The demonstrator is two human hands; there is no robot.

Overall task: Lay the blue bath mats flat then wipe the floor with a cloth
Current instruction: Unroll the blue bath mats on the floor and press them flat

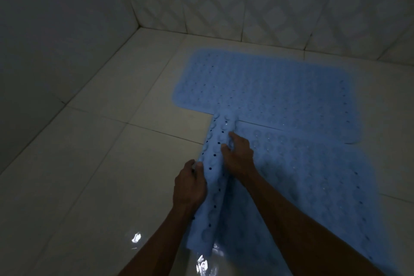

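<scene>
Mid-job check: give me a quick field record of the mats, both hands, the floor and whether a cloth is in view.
far mat: lies flat near the tiled wall
near mat: right part flat, left edge curled up, suction cups showing
left hand: grips the curled edge from the left
right hand: fingers pressed on the curl from the right
floor: light tiles, glossy, bright reflections near the bottom
cloth: none visible
task stage: second mat not yet flat, wiping not begun

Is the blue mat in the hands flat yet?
No. The near mat has its left edge curled up, held by the left hand and right hand.
</scene>
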